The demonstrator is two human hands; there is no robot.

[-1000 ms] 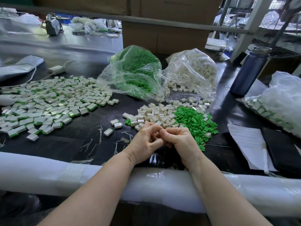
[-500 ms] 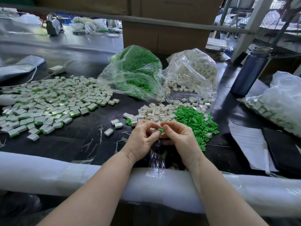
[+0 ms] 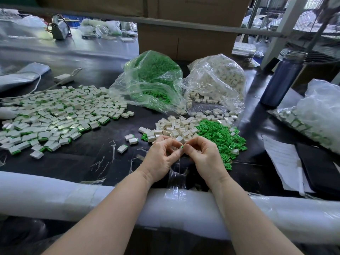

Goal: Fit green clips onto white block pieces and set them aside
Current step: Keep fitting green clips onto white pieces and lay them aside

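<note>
Two bare forearms cross a white foam roll padding the near edge of a dark table. The left hand and right hand meet fingertip to fingertip just above the table, fingers curled in a tight grip. Between them they pinch a small piece with a green clip showing – the white block under it is mostly hidden, so which hand holds which part is unclear.

Just beyond the hands lie a loose heap of white blocks and, touching it on the right, a heap of green clips. To the left spreads a wide pile of finished blocks with green edges; three strays lie between that pile and the hands.

Further back stand two open clear bags – one full of green clips, the other full of white blocks, some spilling out. At the far right sit a bag of finished pieces, papers and a blue bottle.
</note>
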